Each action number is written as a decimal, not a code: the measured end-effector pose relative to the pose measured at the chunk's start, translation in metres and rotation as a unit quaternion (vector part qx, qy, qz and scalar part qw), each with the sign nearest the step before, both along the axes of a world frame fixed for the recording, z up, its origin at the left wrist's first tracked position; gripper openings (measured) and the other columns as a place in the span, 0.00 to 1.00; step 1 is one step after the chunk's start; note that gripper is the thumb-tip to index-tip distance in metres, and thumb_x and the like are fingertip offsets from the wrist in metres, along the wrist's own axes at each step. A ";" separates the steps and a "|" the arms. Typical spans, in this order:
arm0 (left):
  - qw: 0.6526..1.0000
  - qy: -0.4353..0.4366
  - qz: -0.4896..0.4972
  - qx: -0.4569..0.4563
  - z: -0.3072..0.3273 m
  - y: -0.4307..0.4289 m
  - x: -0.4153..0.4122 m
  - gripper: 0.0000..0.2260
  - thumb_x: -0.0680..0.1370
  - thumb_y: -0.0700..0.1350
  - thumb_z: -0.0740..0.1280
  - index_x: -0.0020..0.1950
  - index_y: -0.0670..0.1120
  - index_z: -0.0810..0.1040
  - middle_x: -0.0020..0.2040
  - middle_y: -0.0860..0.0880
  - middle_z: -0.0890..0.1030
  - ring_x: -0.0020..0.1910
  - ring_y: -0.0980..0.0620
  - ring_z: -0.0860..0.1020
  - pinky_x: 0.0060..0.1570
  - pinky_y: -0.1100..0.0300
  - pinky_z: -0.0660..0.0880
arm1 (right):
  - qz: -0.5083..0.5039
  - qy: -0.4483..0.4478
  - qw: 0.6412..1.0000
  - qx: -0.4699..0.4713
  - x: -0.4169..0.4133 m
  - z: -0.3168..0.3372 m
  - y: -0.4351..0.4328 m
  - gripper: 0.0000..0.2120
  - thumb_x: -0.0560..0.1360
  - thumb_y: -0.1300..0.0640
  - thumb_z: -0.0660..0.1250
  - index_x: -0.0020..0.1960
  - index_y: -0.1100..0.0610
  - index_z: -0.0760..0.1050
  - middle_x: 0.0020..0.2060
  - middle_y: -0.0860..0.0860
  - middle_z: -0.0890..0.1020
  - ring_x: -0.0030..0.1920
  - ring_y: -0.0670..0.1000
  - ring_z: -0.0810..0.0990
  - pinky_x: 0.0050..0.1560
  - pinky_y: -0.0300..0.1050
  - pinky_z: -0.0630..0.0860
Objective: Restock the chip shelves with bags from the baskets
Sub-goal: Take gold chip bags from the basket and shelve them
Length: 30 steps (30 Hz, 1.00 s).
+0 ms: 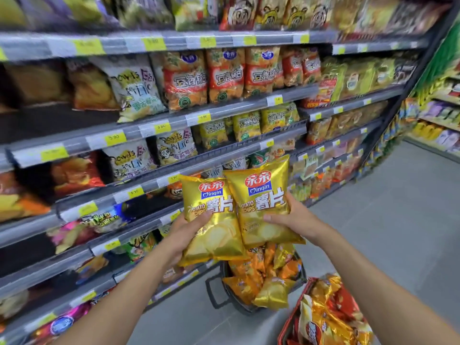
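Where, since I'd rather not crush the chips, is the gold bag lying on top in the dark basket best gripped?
Probably by the flat crimped seam at its upper edge, coming from above: the gold bag lies on top of the pile in the dark basket, nothing covers it, and its middle is puffed.

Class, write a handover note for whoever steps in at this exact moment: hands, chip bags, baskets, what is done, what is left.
Left hand grips one gold chip bag; right hand grips a second gold bag, side by side before the shelves.
Black basket and red basket stand on the floor below, both holding more bags.
Done: two bags in hand, neither shelved yet.
Left: shelve both, then empty the baskets.
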<state>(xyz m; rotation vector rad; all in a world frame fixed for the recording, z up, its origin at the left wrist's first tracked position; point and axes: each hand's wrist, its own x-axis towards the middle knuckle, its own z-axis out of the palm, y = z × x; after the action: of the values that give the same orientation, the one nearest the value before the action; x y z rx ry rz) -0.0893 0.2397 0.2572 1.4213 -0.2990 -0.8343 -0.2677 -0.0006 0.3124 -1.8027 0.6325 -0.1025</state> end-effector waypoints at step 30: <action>0.933 -0.154 0.323 -0.042 0.151 0.521 0.012 0.39 0.62 0.62 0.83 0.68 0.49 0.77 0.55 0.46 0.88 0.52 0.43 0.87 0.51 0.46 0.83 | 0.298 -0.135 0.943 -0.063 0.184 0.138 0.458 0.46 0.53 0.34 0.85 0.66 0.40 0.69 0.61 0.45 0.82 0.58 0.48 0.83 0.64 0.53 0.79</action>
<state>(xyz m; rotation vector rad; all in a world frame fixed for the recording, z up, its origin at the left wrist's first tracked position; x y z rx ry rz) -0.0770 0.7610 0.4087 1.4428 -0.0846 -0.0572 -0.0841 0.4570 0.4502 -1.9848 -0.1310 0.0220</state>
